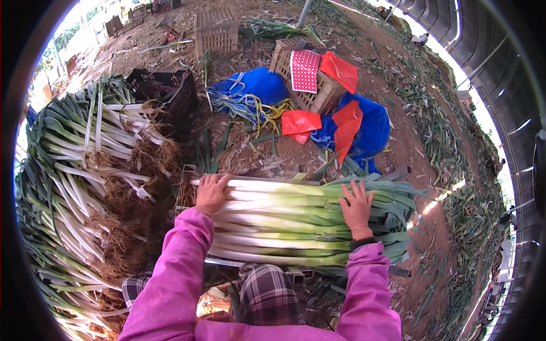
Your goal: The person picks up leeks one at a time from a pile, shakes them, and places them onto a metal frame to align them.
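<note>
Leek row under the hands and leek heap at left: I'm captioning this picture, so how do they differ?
The leek row lies side by side; the leek heap is piled in overlapping layers.
The row's white ends point left; most of the heap's point right.
The heap shows many bushy brown roots; the row shows mostly smooth white and green stalks.
Both have white stalks running into green leaves.

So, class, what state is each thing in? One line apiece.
Left hand: on the white stems
Right hand: spread open, on the green leaves
Leek row: laid side by side
Leek heap: piled, roots attached
Nearer tan crate: patterned sheet draped on it
Plain red sheets: creased
</note>
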Motion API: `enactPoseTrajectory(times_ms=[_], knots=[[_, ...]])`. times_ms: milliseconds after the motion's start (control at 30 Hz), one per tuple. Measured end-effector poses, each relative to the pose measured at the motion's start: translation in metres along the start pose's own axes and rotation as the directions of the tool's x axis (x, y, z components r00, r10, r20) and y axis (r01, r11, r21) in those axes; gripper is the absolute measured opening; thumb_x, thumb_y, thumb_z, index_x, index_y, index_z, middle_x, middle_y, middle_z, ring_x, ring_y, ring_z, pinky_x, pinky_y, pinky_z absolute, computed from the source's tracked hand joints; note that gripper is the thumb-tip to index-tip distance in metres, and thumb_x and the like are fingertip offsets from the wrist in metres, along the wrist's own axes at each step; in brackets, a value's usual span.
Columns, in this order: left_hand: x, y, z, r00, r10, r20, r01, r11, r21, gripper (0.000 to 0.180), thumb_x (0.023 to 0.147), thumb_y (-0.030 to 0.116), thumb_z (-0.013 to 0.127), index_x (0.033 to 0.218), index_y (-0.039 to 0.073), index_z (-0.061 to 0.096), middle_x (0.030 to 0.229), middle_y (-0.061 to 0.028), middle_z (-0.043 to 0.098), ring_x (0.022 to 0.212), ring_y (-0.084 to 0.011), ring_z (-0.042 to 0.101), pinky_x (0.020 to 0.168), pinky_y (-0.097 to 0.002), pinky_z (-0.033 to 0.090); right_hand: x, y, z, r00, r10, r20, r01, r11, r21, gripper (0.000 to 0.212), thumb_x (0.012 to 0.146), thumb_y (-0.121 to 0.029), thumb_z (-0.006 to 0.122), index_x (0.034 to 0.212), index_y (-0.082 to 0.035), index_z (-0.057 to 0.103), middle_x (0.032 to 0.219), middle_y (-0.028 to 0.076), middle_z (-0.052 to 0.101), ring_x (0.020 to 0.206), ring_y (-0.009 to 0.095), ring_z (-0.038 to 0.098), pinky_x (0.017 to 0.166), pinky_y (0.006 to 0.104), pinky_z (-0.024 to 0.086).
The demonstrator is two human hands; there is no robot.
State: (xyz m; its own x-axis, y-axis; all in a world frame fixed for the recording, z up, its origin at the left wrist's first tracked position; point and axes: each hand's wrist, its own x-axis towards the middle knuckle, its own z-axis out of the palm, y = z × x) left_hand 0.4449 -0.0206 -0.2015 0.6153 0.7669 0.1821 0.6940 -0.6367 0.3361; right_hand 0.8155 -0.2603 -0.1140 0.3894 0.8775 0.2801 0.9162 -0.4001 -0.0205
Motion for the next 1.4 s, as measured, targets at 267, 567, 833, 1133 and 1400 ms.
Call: enactPoseTrajectory(times_ms=[267,567,833,1133,1400], knots=[[-0.003,-0.015,-0.006,0.994,0.096,-0.055,-0.098,0.994,-0.037,0.031,0.086,0.027,0.063,0.115,0.016,0.060,0.108,-0.0091,0.061,0.106,-0.0303,0.054,0.097,-0.0460,0.037,0.013,0.001,-0.008,0.989,-0.142,0.047,0.139,0.988,0.069,0.040,0.078,-0.028,0.071,0.117,-0.020,0.062,0.126,0.003,0.058,0.127,0.026,0.046,0.110,0.0631,0.021],[-0.070,0.016,-0.024,0.993,0.112,-0.024,-0.114,0.990,-0.079,0.034,0.082,0.019,0.065,0.116,0.017,0.061,0.113,-0.0074,0.058,0.106,-0.0294,0.054,0.095,-0.0429,0.040,-0.037,-0.003,-0.052,0.930,-0.310,0.198,0.255,0.931,0.260,0.032,0.068,-0.017,0.075,0.099,-0.017,0.067,0.102,0.004,0.057,0.105,0.026,0.053,0.108,0.0606,0.025],[-0.126,0.053,-0.019,0.999,-0.040,0.005,0.040,0.998,0.048,0.044,0.084,0.018,0.055,0.128,0.012,0.051,0.130,-0.0223,0.047,0.122,-0.0398,0.045,0.102,-0.0505,0.038,-0.080,-0.012,-0.037,0.972,-0.181,0.147,0.135,0.951,0.279,0.034,0.066,-0.015,0.073,0.100,-0.015,0.071,0.111,0.009,0.056,0.110,0.031,0.050,0.106,0.0571,0.031],[-0.136,0.049,-0.013,0.934,-0.081,0.348,0.134,0.982,-0.132,0.079,0.088,0.051,0.056,0.147,0.006,0.032,0.153,-0.0325,0.013,0.143,-0.0486,0.012,0.116,-0.0543,0.016,-0.035,-0.117,-0.022,0.940,-0.299,0.166,0.290,0.954,0.074,0.082,0.071,-0.030,0.076,0.144,-0.014,0.042,0.154,0.016,0.026,0.142,0.039,0.023,0.112,0.0640,0.015],[-0.041,-0.108,-0.231,0.889,-0.397,-0.231,0.424,0.901,0.086,0.013,0.076,0.015,0.063,0.082,0.004,0.066,0.096,-0.0142,0.061,0.095,-0.0303,0.059,0.078,-0.0413,0.051,-0.049,-0.111,-0.003,0.909,-0.239,0.342,0.245,0.969,0.025,0.088,0.067,-0.044,0.077,0.142,-0.011,0.044,0.151,0.019,0.029,0.139,0.042,0.023,0.110,0.0665,0.015]])
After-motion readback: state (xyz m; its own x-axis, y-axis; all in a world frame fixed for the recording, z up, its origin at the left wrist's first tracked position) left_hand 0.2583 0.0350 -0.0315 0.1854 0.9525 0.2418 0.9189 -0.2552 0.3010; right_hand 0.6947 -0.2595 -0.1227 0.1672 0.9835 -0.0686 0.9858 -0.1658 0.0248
